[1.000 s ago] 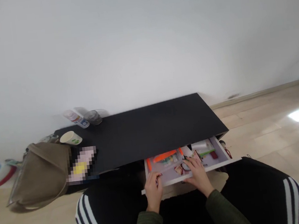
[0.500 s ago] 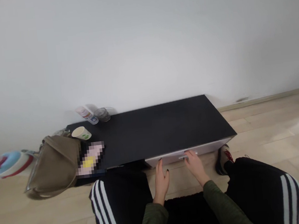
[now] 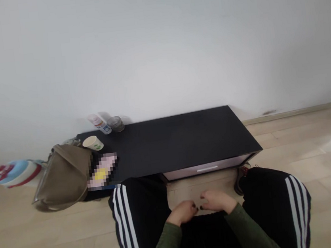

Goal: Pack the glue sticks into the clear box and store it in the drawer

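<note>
My left hand (image 3: 184, 212) hovers between my knees, fingers loosely bent, with nothing in it. Facing it, my right hand (image 3: 217, 200) has its thumb and fingers apart and is also holding nothing. The dark-nailed fingertips of both hands are close together. In front of them stands a low black cabinet (image 3: 182, 140) against the wall. Its pale drawer front (image 3: 183, 173) carries a silver bar handle (image 3: 207, 169), which neither hand touches. The drawer front sits within the dark cabinet frame.
At the cabinet's left end are a brown bag (image 3: 65, 175), a paper cup (image 3: 92, 143), a spray can (image 3: 101, 125), a glass jar (image 3: 115, 124) and a blurred-out pink and yellow item (image 3: 103, 171). A blue, white and red container (image 3: 18, 172) is farther left. My legs flank the drawer.
Both hands have drawn back toward my body; my right hand has left the drawer handle. The drawer front now sits farther back in the frame. My knees have moved inward.
</note>
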`<state>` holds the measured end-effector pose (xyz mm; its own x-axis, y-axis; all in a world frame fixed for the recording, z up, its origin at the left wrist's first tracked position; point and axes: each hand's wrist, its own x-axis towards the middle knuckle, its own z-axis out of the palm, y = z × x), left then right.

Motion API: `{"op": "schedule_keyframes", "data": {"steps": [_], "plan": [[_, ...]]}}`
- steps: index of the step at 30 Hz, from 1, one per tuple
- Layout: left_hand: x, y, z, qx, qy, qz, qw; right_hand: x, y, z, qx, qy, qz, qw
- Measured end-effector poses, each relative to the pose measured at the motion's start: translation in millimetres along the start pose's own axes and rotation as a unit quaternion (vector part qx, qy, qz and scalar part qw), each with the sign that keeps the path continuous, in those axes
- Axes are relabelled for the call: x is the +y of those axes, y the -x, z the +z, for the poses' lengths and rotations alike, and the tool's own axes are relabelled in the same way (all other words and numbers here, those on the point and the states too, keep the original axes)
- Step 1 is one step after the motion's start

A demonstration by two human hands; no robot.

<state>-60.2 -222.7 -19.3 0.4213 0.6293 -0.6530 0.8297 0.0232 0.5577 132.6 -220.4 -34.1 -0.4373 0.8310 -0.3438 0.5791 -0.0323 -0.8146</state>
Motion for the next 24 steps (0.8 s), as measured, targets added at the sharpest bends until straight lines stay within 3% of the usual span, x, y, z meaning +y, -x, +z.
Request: {"op": "schedule_keyframes", "data": {"steps": [2,4,5,7,8,10,11,12,14,16,20,22,24], "plan": [[7,36,-12,-0.07,0.017,0.057,0.996,-4,17,-1,-0.024,-0.023,-0.02,0.999],[12,66,-24,-0.124,0.16,0.195,0.96,-8,33,-6,-0.044,-0.045,-0.04,0.997],[15,76,-29,-0.143,0.271,0.276,0.911,-11,39,-10,-0.052,-0.079,-0.063,0.993],[19,85,-38,-0.121,0.484,0.381,0.778,-23,47,-23,-0.055,-0.23,-0.15,0.96],[22,84,-42,-0.094,0.548,0.402,0.728,-31,48,-30,-0.042,-0.342,-0.202,0.917],[29,73,-50,-0.037,0.616,0.41,0.671,-49,43,-43,0.025,-0.562,-0.274,0.78],[32,65,-53,0.018,0.682,0.406,0.608,-57,37,-49,0.067,-0.64,-0.265,0.718],[36,58,-56,0.04,0.723,0.398,0.563,-63,31,-52,0.077,-0.697,-0.26,0.664],[40,46,-60,0.048,0.775,0.378,0.504,-69,20,-56,0.068,-0.764,-0.243,0.593],[40,41,-61,0.034,0.797,0.364,0.48,-65,13,-55,0.045,-0.792,-0.231,0.564],[35,43,-54,0.039,0.815,0.343,0.466,-41,7,-49,0.046,-0.808,-0.199,0.553],[36,44,-50,0.06,0.81,0.317,0.49,-23,-1,-45,0.064,-0.812,-0.152,0.56],[40,43,-48,0.095,0.777,0.279,0.556,-1,-15,-36,0.093,-0.808,-0.072,0.578]]}}
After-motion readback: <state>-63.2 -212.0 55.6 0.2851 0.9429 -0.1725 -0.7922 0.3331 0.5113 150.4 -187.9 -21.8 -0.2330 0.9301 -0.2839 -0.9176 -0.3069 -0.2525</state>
